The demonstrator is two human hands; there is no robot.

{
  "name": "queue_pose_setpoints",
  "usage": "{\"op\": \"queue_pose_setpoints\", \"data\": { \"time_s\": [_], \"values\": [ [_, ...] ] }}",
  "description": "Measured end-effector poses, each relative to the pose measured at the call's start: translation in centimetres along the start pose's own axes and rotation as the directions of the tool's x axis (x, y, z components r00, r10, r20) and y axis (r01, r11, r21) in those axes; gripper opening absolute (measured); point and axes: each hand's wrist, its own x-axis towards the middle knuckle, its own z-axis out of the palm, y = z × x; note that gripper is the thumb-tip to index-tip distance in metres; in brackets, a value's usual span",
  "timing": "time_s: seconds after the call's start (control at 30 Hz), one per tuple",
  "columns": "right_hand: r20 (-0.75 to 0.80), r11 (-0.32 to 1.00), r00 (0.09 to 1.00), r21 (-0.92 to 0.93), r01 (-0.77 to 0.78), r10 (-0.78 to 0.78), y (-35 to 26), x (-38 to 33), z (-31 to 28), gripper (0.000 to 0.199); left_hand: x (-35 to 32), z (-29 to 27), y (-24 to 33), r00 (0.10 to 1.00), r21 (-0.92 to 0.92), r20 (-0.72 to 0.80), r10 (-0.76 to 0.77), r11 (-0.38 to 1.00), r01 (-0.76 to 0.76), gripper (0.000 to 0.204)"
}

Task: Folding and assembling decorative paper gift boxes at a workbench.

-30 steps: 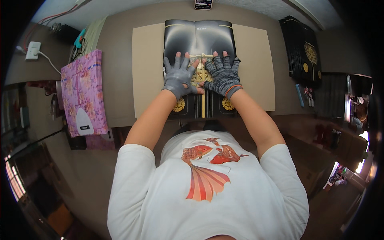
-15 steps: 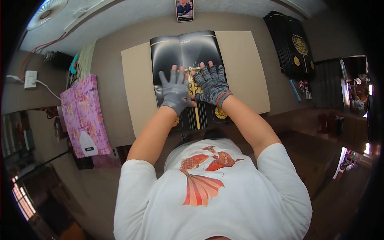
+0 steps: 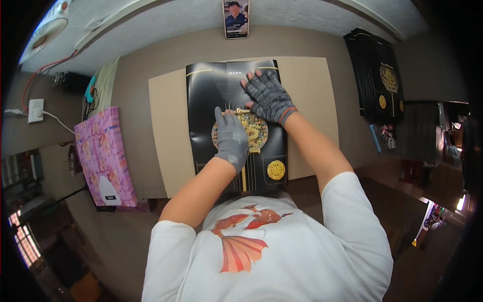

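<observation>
A glossy black sheet or flat bag (image 3: 206, 95) printed in gold lies in front of me on a beige board (image 3: 313, 121). It has a large round multicoloured emblem (image 3: 259, 132) and a smaller yellow medallion (image 3: 275, 170). My left hand (image 3: 231, 138), in a smooth grey glove, rests flat over the emblem's left part, fingers extended. Farther up and to the right, my right hand (image 3: 268, 95) lies with fingers spread on the black surface. Its knitted dark grey glove has an orange cuff and leaves the fingertips bare. Neither hand grips anything.
A phone (image 3: 236, 19) stands at the far edge. Stacked black printed pieces (image 3: 375, 75) are at the far right, beside a blue tool (image 3: 375, 138). On the left are a pink floral stack (image 3: 105, 158), a power socket (image 3: 35, 110) with cables and a white fan (image 3: 48, 32).
My right hand has slid away from me toward the sheet's far right part. My left hand has shifted right and nearer, and more of the emblem shows. The whole view has tilted slightly.
</observation>
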Motion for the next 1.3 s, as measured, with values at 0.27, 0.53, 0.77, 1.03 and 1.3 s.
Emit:
{"op": "queue_pose_setpoints", "data": {
  "time_s": [0.27, 0.53, 0.77, 1.03, 1.3],
  "values": [
    [-0.175, 0.969, 0.954, -0.011, -0.247, 0.241, 9.0, 9.2, 2.6, 0.069, -0.4, 1.0, 0.5, 0.996, -0.154, -0.087, -0.012, 0.988, -0.002, 0.049],
    [-0.255, 0.917, 0.881, 0.082, -0.391, 0.398, 9.9, 8.9, 2.6, 0.063, 0.2, 1.6, 0.4, 0.989, -0.106, -0.142, -0.039, 0.994, 0.024, 0.078],
    [-0.209, 0.976, 0.954, 0.043, -0.212, 0.217, -0.1, -4.0, 1.6, 0.065, -0.2, 0.1, -0.1, 1.000, -0.052, -0.016, -0.001, 0.999, 0.000, 0.092],
    [-0.034, 0.918, 0.923, 0.125, -0.376, 0.383, -10.0, -12.2, 0.1, 0.073, -0.1, -0.4, 0.1, 0.998, -0.039, 0.055, 0.017, 0.999, -0.015, 0.097],
    [-0.085, 0.899, 0.924, 0.277, -0.338, 0.374, -19.4, -16.7, -0.4, 0.065, -0.1, 0.6, -0.4, 0.994, -0.023, -0.112, -0.018, 1.000, 0.016, 0.102]
  ]
}}
